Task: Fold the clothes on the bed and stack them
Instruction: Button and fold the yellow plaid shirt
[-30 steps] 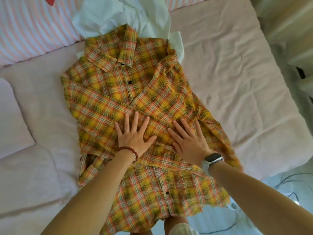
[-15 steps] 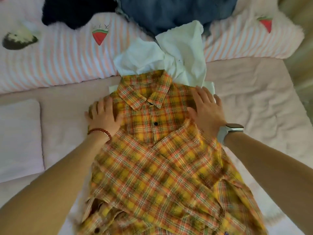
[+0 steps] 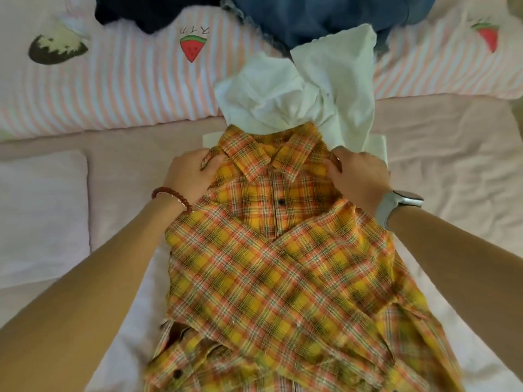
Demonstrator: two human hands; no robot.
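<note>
a: plaid shirt flat on the bed, sleeves crossed.
b: left hand and right hand each pinch a shoulder by the collar, apart.

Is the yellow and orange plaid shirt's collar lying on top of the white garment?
Yes, the yellow and orange plaid shirt has its collar overlapping the lower edge of the crumpled white garment.

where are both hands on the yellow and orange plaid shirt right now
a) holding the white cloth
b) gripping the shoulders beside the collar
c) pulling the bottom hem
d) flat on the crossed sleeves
b: the left hand and right hand each pinch the yellow and orange plaid shirt at a shoulder, either side of the collar.
</note>
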